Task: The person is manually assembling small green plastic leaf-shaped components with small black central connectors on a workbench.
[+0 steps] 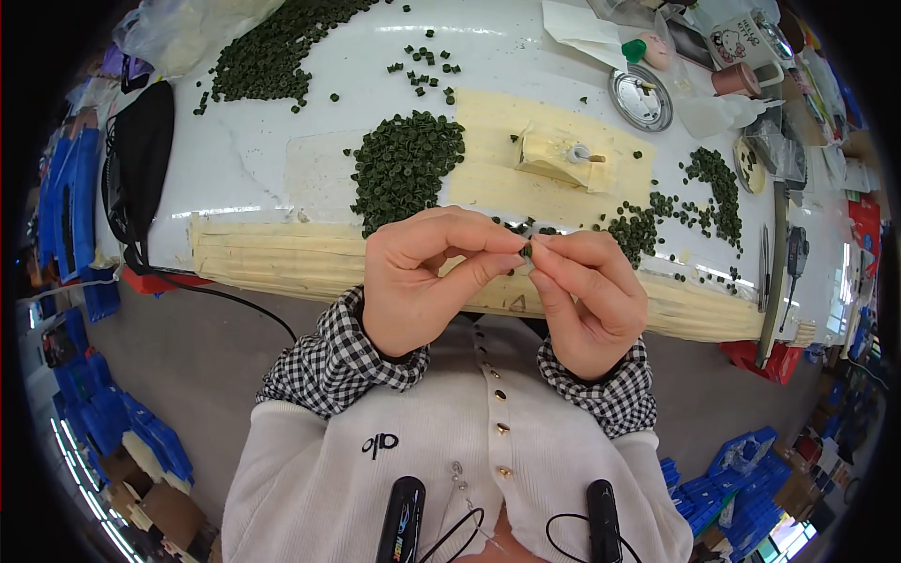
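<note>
My left hand and my right hand meet above the table's front edge, thumb and forefinger of each pinched together. Between the fingertips is one small dark green round part, mostly hidden by them. Just beyond my left hand lies a heap of the same dark green parts. Past my right hand a smaller heap spreads toward the right. A small tape-covered block with a metal tip and a short brown stick stands on the yellow taped area.
A larger green heap lies at the back left, beside a clear plastic bag. At the right are a round metal dish, a white squeeze bottle, tweezers and a dark screwdriver-like tool. A black cloth item lies left.
</note>
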Available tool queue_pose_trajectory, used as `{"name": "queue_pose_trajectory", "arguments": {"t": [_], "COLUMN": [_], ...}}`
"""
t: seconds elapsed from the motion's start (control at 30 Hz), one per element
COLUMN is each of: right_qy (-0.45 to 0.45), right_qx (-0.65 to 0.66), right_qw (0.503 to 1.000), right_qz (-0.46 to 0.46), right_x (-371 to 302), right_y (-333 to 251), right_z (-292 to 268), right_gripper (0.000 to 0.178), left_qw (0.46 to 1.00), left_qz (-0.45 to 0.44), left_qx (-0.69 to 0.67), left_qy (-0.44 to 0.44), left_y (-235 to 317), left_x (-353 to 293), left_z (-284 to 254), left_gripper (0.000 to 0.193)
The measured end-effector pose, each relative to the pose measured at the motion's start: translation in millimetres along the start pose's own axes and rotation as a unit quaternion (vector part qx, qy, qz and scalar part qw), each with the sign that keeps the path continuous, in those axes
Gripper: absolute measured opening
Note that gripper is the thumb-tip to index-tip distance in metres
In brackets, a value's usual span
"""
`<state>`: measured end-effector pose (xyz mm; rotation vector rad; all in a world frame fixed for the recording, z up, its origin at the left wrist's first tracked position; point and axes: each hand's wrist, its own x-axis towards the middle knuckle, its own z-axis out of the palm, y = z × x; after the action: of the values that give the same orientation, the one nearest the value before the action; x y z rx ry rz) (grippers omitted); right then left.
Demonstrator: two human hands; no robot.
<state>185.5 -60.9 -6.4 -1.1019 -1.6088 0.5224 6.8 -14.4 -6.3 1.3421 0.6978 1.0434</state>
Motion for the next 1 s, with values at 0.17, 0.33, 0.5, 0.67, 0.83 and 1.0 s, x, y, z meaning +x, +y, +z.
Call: {"name": "queue_pose_trajectory", "arguments": {"t": [0.17, 0.33, 0.5, 0.67, 0.83, 1.0], "right_qy": [0.006, 0.011, 0.010, 0.076, 0.070, 0.044], "right_qx": [-0.051, -0.048, -0.029, -0.086, -0.248, -0.254], "right_qw": [0.998, 0.998, 0.999, 0.993, 0.965, 0.966], "right_qz": [-0.043, -0.041, -0.044, 0.017, 0.046, 0.033], "right_x": [1.3, 0.7, 3.3, 13.0, 47.0, 51.1], "right_y": [0.4, 0.2, 2.6, 1.4, 10.9, 23.4], "right_z": [-0.6, 0.3, -0.2, -9.3, -23.3, -20.3], "right_gripper": [0.029, 0.030, 0.030, 0.029, 0.022, 0.018], "left_qw": [1.000, 1.000, 0.997, 0.997, 0.999, 0.999], "left_qz": [-0.005, -0.025, -0.049, -0.044, -0.034, -0.029], "left_qx": [0.013, -0.018, -0.064, -0.063, -0.031, -0.035], "left_qy": [-0.012, -0.007, 0.003, 0.017, 0.026, 0.023], "left_y": [-0.4, 1.8, 4.1, 2.7, 0.8, -1.1], "left_x": [-0.2, 0.1, 1.3, 3.4, 7.3, 10.9], "left_z": [-1.2, 0.7, 2.5, -0.1, -4.3, -6.6], "left_gripper": [0.018, 0.018, 0.017, 0.015, 0.015, 0.016]}}
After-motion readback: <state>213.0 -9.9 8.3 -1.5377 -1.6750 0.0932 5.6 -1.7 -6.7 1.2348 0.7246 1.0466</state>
